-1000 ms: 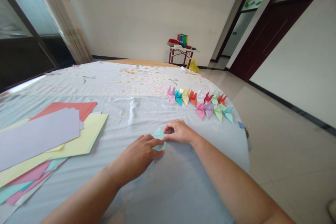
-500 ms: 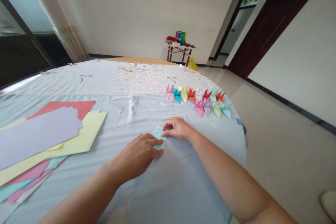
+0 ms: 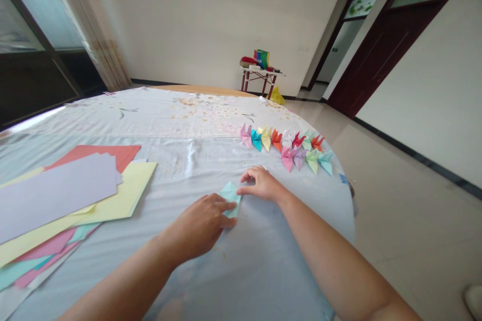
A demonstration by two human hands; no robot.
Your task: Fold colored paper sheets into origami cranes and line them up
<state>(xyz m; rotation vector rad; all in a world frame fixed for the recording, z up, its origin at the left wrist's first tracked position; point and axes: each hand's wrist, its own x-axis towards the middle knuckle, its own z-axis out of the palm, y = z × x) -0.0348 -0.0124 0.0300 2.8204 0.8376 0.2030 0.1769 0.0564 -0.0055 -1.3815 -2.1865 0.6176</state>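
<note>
A small folded piece of light turquoise paper (image 3: 230, 191) lies flat on the cloth-covered table. My left hand (image 3: 205, 220) rests on its lower left part, fingers stretched out and pressing it down, hiding some of it. At the paper's right edge is my right hand (image 3: 263, 184), thumb and forefinger apart with a gap between them. The right thumb tip is at or just beside the edge; whether it touches I cannot tell. Beyond the right hand stand two rows of folded paper cranes (image 3: 287, 157) in several colours.
Loose coloured sheets, a lilac one (image 3: 60, 195) on top, are piled on the left of the round table (image 3: 181, 155). A small side table (image 3: 263, 71) with a colourful bag (image 3: 261, 58) stands by the wall, a yellow plastic bag (image 3: 277, 96) beside it.
My right thumb and forefinger have parted from their pinch at the paper's edge, and the hand has shifted slightly right. My left hand stays on the paper. The view has tilted slightly.
</note>
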